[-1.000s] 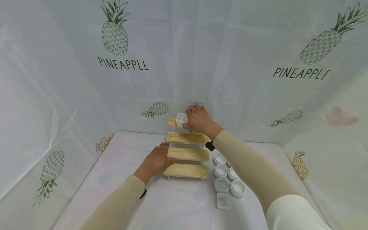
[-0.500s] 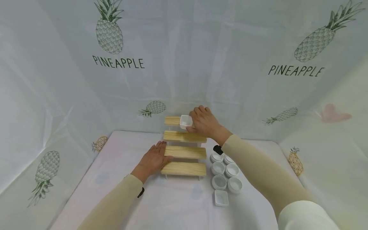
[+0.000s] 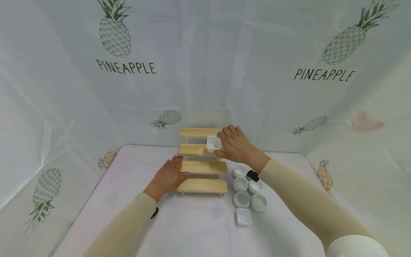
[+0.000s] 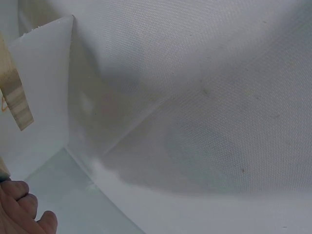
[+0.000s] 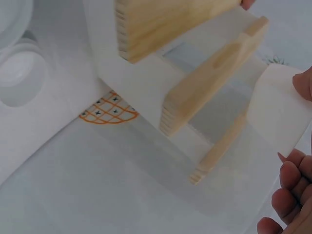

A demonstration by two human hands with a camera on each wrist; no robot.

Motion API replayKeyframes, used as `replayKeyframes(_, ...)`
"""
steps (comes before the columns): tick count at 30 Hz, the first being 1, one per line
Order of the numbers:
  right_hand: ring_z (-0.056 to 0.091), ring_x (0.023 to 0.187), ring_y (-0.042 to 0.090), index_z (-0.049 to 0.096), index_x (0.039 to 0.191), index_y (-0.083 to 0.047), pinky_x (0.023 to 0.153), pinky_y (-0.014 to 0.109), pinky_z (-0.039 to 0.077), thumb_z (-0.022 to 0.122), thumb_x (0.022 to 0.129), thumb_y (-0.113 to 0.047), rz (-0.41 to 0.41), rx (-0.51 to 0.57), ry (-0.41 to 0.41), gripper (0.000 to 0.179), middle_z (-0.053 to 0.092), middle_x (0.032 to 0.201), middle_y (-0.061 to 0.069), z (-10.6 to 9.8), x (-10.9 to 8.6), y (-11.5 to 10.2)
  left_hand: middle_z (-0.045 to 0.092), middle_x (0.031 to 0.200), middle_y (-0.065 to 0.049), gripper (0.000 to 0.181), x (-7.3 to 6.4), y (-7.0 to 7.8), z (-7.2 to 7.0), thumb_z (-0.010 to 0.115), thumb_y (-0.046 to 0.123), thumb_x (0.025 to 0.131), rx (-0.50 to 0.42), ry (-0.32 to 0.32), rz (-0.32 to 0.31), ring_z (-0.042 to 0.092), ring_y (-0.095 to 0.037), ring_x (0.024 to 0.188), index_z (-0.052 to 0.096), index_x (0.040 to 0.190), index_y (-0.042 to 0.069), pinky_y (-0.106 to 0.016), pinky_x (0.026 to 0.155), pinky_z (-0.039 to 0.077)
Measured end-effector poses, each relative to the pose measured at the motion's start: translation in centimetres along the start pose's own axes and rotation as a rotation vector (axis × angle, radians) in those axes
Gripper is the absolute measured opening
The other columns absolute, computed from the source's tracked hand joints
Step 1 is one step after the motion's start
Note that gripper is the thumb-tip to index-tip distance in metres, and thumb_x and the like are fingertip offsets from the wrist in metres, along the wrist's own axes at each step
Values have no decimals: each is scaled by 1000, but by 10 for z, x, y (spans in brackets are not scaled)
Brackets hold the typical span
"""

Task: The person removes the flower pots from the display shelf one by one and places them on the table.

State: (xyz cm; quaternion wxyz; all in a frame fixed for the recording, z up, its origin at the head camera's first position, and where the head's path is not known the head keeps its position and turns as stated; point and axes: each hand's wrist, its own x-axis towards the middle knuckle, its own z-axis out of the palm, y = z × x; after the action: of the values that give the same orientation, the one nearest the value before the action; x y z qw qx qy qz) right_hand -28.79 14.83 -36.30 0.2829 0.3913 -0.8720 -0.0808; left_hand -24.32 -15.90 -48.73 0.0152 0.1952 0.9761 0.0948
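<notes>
My right hand pinches a small white square dish by its right side, thumb in front and fingers behind. The dish overlaps the second-highest board of a four-step wooden stand in the head view. In the right wrist view the dish appears beside the ends of the boards. My left hand rests against the stand's left side, fingers fairly straight and thumb across toward the lower boards. Only its fingers show in the left wrist view, close to the wood.
Right of the stand, several round white dishes stand in two columns, some partly hidden by the right wrist. Another square white dish sits nearest me. White cloth with pineapple prints hangs behind the table.
My right hand has brought the square dish from the top board toward me, down and right, leaving that board bare. The left hand stays at the stand while the head view shifts slightly.
</notes>
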Motion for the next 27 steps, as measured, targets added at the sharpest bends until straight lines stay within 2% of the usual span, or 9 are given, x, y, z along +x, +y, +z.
replayKeyframes(5,46,81,28,66,114,-1,71,36,36,76,92,-49,-6,7,19,54,59,93,10,-1,-27,-1,20,173,-24,88,0,1,1,32,60,112,0,-10,-3,16,-38,163,14,166,-7,-53,133,18)
replayKeyframes(11,48,82,28,67,115,0,71,36,38,76,90,-50,-18,10,30,57,61,94,10,-3,-60,-5,21,173,-25,88,1,1,0,33,60,112,5,-10,-5,17,-38,163,15,166,-7,-53,133,19)
replayKeyframes(16,50,85,28,67,115,0,71,37,40,76,90,-54,-9,15,12,60,62,96,10,-5,-93,-8,22,172,-25,88,1,1,0,33,60,112,7,-5,-10,17,-38,163,16,165,-8,-54,133,19)
replayKeyframes(23,52,87,28,66,113,0,73,37,42,81,84,-50,6,44,12,59,62,97,9,-7,-143,-16,22,172,-26,88,1,1,1,33,59,112,16,0,-3,18,-39,162,16,165,-8,-54,133,20)
replayKeyframes(27,53,90,27,66,114,-1,74,36,42,82,84,-50,40,62,-27,60,64,100,9,-10,-169,-23,21,172,-26,87,0,3,-1,33,59,112,7,-5,-8,18,-40,162,15,165,-9,-54,133,19)
